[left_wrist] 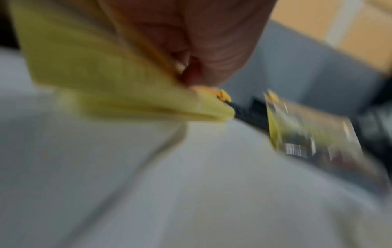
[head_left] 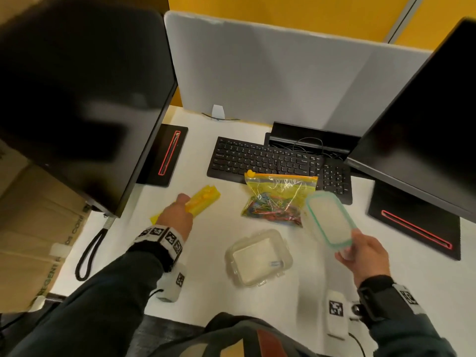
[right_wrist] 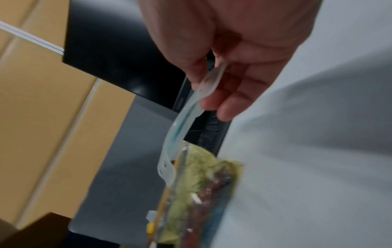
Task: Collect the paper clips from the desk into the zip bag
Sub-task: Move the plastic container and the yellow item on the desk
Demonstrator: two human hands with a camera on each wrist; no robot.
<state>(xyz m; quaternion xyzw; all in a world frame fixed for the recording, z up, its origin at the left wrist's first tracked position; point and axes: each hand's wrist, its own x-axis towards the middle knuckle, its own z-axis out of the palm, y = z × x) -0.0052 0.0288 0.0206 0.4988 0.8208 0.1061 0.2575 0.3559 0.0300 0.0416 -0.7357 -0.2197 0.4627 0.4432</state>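
Paper clips (head_left: 270, 207) already sit in a coloured heap inside the zip bag (head_left: 279, 199); no loose ones show on the white desk (head_left: 213, 253), though small clips could escape these blurred views.

Nearest the person, a clear plastic box (head_left: 257, 257) stands open and looks empty apart from a small label. Just beyond it to the right, the right hand (head_left: 364, 256) pinches the near end of the box's lid (head_left: 328, 219), thumb on one face and fingers on the other, and holds it tilted in the air; its far end overlaps the bag's right edge in the head view. To the left, the left hand (head_left: 177, 215) is curled round a yellow block-like thing (head_left: 202, 202) whose long axis runs away from the person and to the right.

Between the two hands and farther out lies the zip bag, flat on the desk, its zip strip along the far edge against the keyboard (head_left: 268, 159), the slider at the far-left corner. So the bag lies ahead and left of the right hand, ahead and right of the left, and the right hand is nearer. Both are full, so I judge one must put its load down before the bag can be handled.

Beyond stand two dark monitors (head_left: 77, 99) and a grey divider (head_left: 283, 73).
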